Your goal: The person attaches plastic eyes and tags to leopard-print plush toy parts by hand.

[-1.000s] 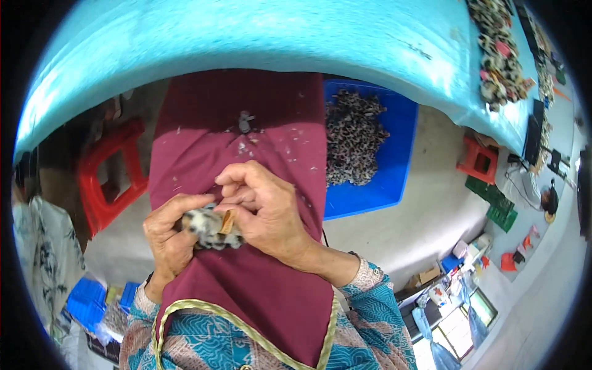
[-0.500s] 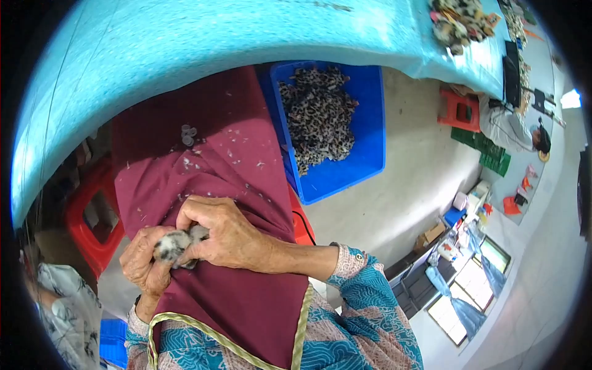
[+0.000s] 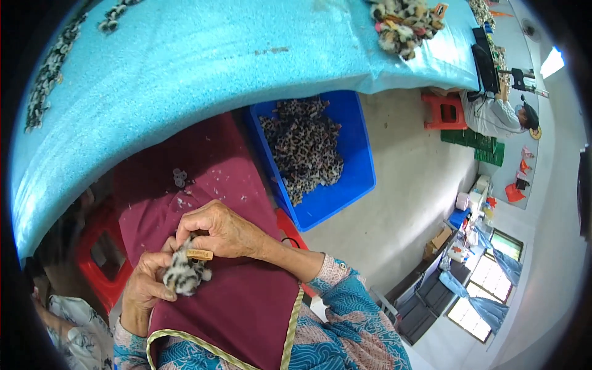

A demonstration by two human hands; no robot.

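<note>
A small black-and-white furry plush piece (image 3: 184,276) is held low over the maroon apron (image 3: 231,302) on my lap. My left hand (image 3: 147,285) is closed round its left side, with the thumb along the fur. The fingers of my right hand (image 3: 225,231) pinch its upper end. A small tan tag (image 3: 200,253) lies against the plush just below my right fingers. What the right fingertips grip exactly is partly hidden. Beyond my hands, several small translucent discs (image 3: 179,177) and bits of white fluff rest on the maroon cloth.
A blue bin (image 3: 357,179) heaped with spotted furry pieces (image 3: 308,148) stands right of my lap. The blue-covered table (image 3: 246,61) spans ahead, bearing a plush bundle (image 3: 404,28). Red stools (image 3: 102,259) and seated people (image 3: 499,117) are to the left and far right.
The plush has turned in my hands, and its tan tag now shows. My left hand has shifted lower around it. The view has tilted, showing more of the table.
</note>
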